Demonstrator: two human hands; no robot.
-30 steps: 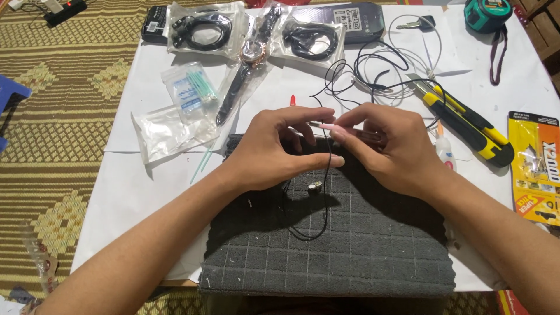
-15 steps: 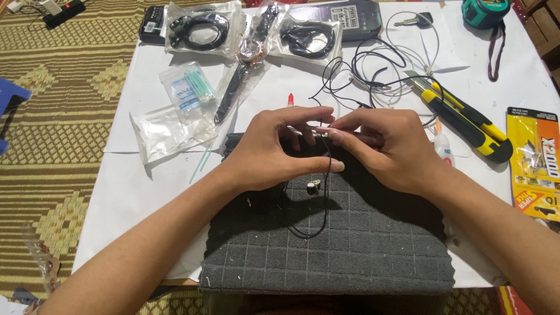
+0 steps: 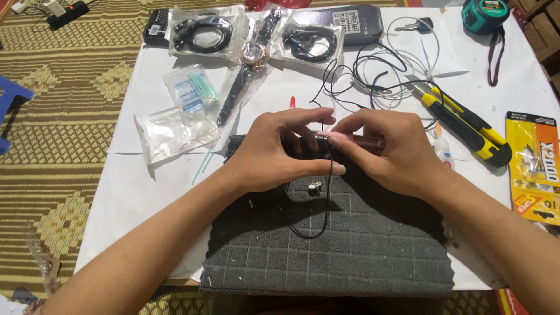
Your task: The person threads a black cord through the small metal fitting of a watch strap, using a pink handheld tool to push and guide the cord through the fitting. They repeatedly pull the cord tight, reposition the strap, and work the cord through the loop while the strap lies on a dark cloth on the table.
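My left hand (image 3: 279, 150) and my right hand (image 3: 388, 150) meet fingertip to fingertip over a dark grey gridded cloth mat (image 3: 350, 256). Both pinch a thin black earphone cable (image 3: 326, 192) that loops down onto the mat and runs back up to a tangle behind my hands. My right hand also holds a thin dark tool against the cable; its far end is hidden by the fingers. A small metal earbud piece (image 3: 315, 188) hangs or lies just below my left thumb.
White paper (image 3: 146, 192) covers the table. Bags of black cables (image 3: 201, 32) and cotton swabs (image 3: 192, 93), a wristwatch (image 3: 248, 70), a yellow utility knife (image 3: 466, 125), a small glue tube (image 3: 443, 150), a glue package (image 3: 534, 169) and a tape measure (image 3: 487, 14) lie around.
My hands have stayed over the mat with only small finger movements on the cable. The earbud piece hangs in about the same spot.
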